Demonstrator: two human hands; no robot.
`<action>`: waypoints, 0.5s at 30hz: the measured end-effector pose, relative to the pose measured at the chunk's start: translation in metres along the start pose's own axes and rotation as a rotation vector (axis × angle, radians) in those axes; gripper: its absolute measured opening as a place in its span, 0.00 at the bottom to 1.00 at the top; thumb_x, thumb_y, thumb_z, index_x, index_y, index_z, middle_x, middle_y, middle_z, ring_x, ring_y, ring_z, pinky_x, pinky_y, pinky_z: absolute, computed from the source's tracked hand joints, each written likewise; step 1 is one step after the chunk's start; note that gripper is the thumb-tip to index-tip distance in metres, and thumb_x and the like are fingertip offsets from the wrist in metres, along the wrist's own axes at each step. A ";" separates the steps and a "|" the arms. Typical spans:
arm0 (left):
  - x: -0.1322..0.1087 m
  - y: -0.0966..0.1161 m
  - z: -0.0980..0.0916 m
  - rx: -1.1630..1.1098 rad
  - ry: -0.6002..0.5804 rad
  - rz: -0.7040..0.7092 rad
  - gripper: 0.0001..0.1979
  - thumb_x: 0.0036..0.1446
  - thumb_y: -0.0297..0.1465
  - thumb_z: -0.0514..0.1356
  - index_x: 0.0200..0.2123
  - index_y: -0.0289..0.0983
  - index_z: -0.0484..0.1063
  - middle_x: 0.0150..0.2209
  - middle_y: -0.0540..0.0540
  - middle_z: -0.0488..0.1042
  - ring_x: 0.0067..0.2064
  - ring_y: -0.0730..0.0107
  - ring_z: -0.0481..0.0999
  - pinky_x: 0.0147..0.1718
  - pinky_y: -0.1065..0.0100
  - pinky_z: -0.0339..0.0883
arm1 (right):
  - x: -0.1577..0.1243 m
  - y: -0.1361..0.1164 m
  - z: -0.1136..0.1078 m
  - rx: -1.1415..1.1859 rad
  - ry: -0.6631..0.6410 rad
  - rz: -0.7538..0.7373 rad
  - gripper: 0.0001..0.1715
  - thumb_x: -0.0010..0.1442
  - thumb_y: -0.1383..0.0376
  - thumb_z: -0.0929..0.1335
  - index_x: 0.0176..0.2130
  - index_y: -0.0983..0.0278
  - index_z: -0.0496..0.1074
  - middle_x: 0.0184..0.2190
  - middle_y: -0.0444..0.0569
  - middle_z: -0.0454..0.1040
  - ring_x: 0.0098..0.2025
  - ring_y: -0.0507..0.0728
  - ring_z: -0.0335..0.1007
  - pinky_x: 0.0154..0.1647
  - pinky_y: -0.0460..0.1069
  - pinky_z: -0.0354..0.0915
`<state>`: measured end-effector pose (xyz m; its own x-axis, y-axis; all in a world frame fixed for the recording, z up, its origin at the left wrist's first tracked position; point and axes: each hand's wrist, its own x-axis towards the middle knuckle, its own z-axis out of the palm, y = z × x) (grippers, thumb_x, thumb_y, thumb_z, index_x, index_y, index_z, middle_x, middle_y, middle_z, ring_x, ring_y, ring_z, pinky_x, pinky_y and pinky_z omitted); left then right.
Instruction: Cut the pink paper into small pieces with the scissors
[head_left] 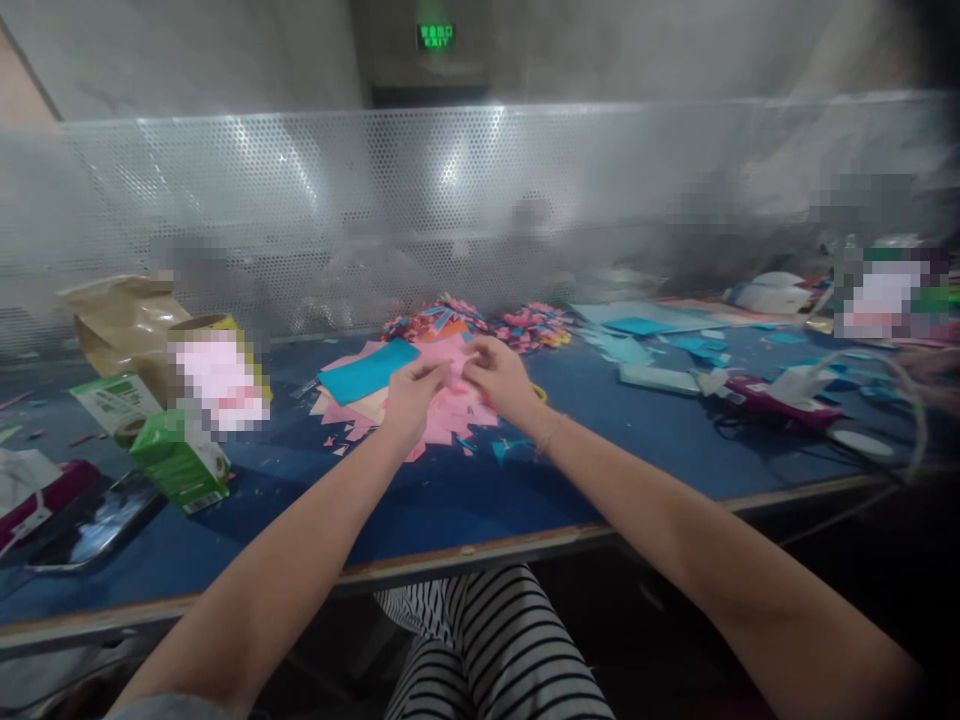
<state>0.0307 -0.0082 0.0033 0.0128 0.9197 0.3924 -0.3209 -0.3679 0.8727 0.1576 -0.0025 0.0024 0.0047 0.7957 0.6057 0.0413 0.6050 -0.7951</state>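
Both hands meet over a spread pile of pink paper pieces (439,428) in the middle of the table. My left hand (411,395) is closed in a pinch on a piece of pink paper (454,366). From the other side my right hand (504,380) pinches the same piece, its fingers bent. The piece's outline is blurred against the pile. A blue paper sheet (367,372) lies on the pile's left part, next to my left hand. Small blue and pink scraps (504,448) are scattered in front of the pile.
Colourful cut-paper heaps (534,326) lie behind the pile, before a perforated metal screen (300,210). At left stand a brown paper bag (124,325), a green carton (180,460) and a phone (97,525). Light-blue sheets (637,325) and a purple tissue pack (780,400) lie right.
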 end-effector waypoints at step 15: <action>-0.001 -0.003 -0.001 0.087 -0.010 0.005 0.09 0.34 0.33 0.63 0.22 0.34 0.72 0.22 0.49 0.71 0.25 0.76 0.68 0.31 0.70 0.64 | 0.001 0.001 0.001 -0.022 -0.008 -0.001 0.09 0.41 0.69 0.66 0.29 0.65 0.68 0.27 0.46 0.71 0.30 0.50 0.67 0.32 0.46 0.64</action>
<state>0.0309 -0.0081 0.0005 0.0211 0.9166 0.3993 -0.2376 -0.3833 0.8925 0.1570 -0.0012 0.0024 -0.0031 0.7952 0.6064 0.0630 0.6053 -0.7935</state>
